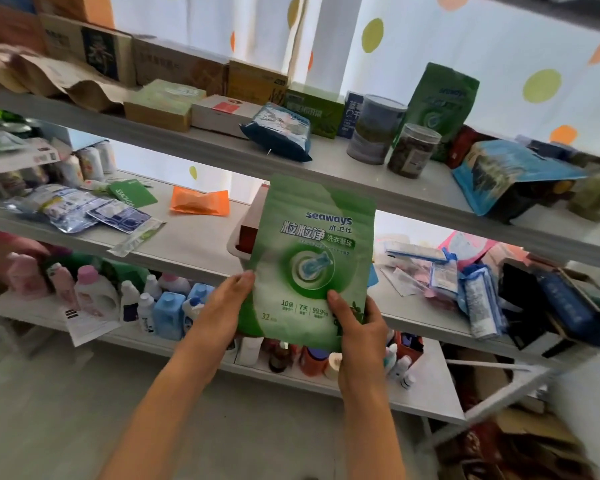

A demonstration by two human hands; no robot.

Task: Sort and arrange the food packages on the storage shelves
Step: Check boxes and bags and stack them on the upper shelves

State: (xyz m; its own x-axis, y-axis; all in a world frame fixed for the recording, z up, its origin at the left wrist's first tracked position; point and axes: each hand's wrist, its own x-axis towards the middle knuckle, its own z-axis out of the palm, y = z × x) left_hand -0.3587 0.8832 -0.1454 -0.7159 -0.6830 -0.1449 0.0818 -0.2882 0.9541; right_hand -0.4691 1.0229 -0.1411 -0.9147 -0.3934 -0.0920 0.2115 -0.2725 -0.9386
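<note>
A tall green plastic stand-up pouch with "seaways" printed in blue near its top (312,261) is held upright in front of the shelves, its long axis running near vertical with the top leaning slightly away toward the rack. Both hands grip it at the bottom: the left hand (224,308) lies along the lower left edge with fingers laid fairly straight against the side, while the right hand (359,327) pinches the lower right corner, thumb pressed on the printed face and fingers hidden behind. The pouch's top edge reaches roughly level with the front lip of the grey upper shelf board (326,157), where a matching green stand-up pouch (440,102) stands upright toward the right, behind a clear lidded jar of dark contents (413,150) and a silver-grey cylindrical tin (374,128). That twin lies up, forward and to the right of the held pouch, so the right hand looks nearer to it; judging by this, placing the pouch beside its match would call for a lift and a rightward reach past the jar.
</note>
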